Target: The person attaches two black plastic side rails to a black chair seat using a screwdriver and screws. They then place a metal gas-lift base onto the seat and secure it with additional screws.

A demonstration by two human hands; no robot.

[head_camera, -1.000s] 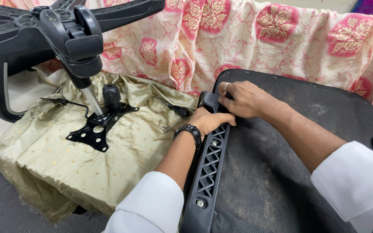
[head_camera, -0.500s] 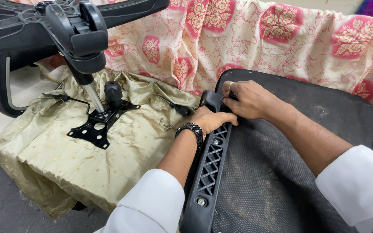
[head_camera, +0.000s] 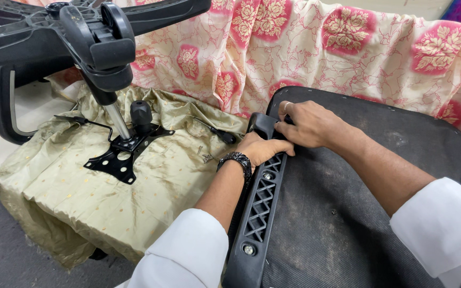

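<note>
A black plastic armrest bracket (head_camera: 257, 210) with lattice holes lies along the left edge of an upturned chair seat (head_camera: 358, 213) covered in dark fabric. My left hand (head_camera: 262, 148), a dark watch on its wrist, grips the far end of the bracket from the left side. My right hand (head_camera: 308, 124) rests on the seat at that same end, fingers pressed against the bracket's top; a ring shows on one finger. Whether it pinches anything small is hidden. Bolts sit in the bracket's near holes.
A black tilt mechanism plate (head_camera: 122, 149) with a knob and metal column lies on olive-gold cloth (head_camera: 81, 197) at left. A black chair base with casters (head_camera: 81, 32) hangs above it. Loose screws (head_camera: 205, 156) lie nearby. Pink floral cloth (head_camera: 316, 48) drapes behind.
Both hands stay at the bracket's far end with only slight finger shifts. The view has drifted a little.
</note>
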